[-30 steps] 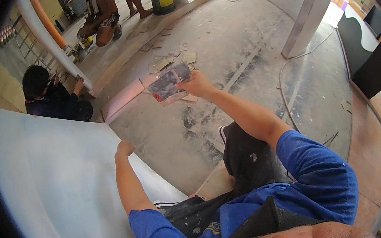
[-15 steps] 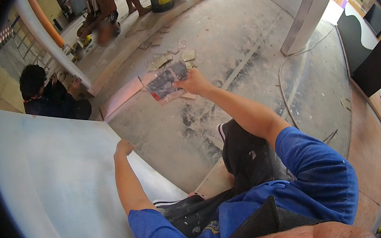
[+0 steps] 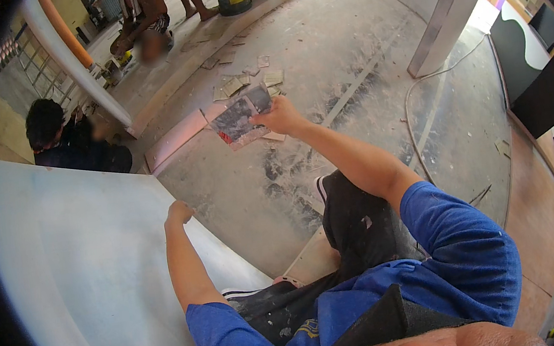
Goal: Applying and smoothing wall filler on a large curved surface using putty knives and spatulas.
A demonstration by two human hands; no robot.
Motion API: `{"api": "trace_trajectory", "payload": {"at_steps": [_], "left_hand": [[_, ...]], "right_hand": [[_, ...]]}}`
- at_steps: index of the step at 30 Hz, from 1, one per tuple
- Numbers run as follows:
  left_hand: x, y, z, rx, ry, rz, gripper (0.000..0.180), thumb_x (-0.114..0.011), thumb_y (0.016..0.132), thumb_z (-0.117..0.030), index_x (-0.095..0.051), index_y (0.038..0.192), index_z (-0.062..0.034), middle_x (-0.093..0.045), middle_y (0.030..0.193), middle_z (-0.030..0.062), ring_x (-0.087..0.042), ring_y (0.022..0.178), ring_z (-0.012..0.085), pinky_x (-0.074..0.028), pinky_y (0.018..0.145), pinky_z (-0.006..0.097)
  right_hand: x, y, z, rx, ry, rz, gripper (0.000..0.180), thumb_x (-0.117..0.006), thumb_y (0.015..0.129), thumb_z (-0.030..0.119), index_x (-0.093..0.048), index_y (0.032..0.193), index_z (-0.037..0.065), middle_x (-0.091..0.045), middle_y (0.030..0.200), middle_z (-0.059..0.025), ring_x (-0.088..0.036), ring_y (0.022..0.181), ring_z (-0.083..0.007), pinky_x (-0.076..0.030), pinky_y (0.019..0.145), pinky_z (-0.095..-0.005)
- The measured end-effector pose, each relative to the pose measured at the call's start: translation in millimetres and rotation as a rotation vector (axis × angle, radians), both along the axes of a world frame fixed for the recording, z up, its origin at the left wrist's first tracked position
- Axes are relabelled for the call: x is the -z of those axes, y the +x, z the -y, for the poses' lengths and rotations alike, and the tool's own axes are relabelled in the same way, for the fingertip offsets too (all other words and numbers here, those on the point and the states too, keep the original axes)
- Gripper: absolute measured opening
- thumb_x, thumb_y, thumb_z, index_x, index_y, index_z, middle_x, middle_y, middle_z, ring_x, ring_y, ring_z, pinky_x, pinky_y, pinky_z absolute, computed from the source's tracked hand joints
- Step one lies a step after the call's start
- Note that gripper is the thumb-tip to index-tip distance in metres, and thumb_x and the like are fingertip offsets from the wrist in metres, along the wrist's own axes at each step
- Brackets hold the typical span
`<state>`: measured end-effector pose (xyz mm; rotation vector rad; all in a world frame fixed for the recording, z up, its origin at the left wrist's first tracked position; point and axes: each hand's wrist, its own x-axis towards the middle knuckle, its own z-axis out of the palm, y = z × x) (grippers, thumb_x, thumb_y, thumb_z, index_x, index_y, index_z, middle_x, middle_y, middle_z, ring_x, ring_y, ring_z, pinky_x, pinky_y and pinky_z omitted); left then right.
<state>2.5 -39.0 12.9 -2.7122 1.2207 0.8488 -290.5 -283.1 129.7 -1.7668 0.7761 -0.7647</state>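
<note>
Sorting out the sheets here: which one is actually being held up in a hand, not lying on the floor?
The dusty grey sheet gripped by the right hand, raised off the ground; the small pale pieces beyond it lie loose on the dusty floor.

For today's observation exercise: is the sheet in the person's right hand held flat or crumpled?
Flat: the sheet is spread open, gripped at one edge by the right hand, with no folds visible.

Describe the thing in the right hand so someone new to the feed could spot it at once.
Start at the big white panel filling the left, whose edge the left hand rests on. Follow the outstretched arm up over the dusty floor to the right hand, whose grip is on a flat, dust-smeared grey sheet with a pinkish edge. Unlike the small pale scraps lying beyond it, it is held up, larger and darker.
</note>
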Motion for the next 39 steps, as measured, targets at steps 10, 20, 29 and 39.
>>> {"api": "trace_trajectory", "payload": {"at_steps": [10, 20, 29, 39], "left_hand": [[-5.2, -3.4, 0.3, -0.023, -0.021, -0.008, 0.031, -0.063, 0.069, -0.029, -0.062, 0.074, 0.0019, -0.061, 0.073, 0.018, -0.059, 0.072, 0.0286, -0.045, 0.068, 0.035], [-10.5, -6.9, 0.7, -0.061, -0.014, -0.025, 0.031, -0.064, 0.069, -0.024, -0.061, 0.083, 0.0036, -0.061, 0.08, 0.0185, -0.06, 0.074, 0.0279, -0.046, 0.069, 0.034], [-14.0, -9.5, 2.8, -0.001, 0.039, 0.005, 0.031, -0.06, 0.071, -0.028, -0.062, 0.077, 0.0017, -0.061, 0.074, 0.0171, -0.059, 0.072, 0.0272, -0.045, 0.068, 0.034], [-5.2, -3.3, 3.9, -0.048, 0.013, -0.028, 0.037, -0.063, 0.07, -0.027, -0.06, 0.093, 0.0021, -0.058, 0.097, 0.0196, -0.057, 0.089, 0.0292, -0.043, 0.08, 0.033]], "right_hand": [[-1.1, -1.3, -0.4, -0.003, 0.009, 0.005, 0.028, -0.068, 0.064, 0.017, -0.062, 0.084, -0.001, -0.062, 0.074, -0.0131, -0.059, 0.067, -0.0206, -0.044, 0.063, -0.0299], [-10.1, -3.2, -7.8, 0.004, 0.002, 0.012, 0.025, -0.067, 0.065, 0.015, -0.062, 0.084, 0.0, -0.063, 0.074, -0.0125, -0.058, 0.067, -0.0198, -0.044, 0.063, -0.0294], [1.1, 1.1, -0.8, -0.015, 0.019, 0.049, 0.027, -0.068, 0.065, 0.015, -0.061, 0.084, -0.002, -0.062, 0.073, -0.0125, -0.057, 0.065, -0.0191, -0.043, 0.062, -0.0305], [18.2, 6.5, 10.2, -0.04, 0.016, 0.104, 0.028, -0.068, 0.065, 0.016, -0.061, 0.084, -0.003, -0.062, 0.071, -0.0122, -0.057, 0.064, -0.0181, -0.043, 0.061, -0.0304]]}}
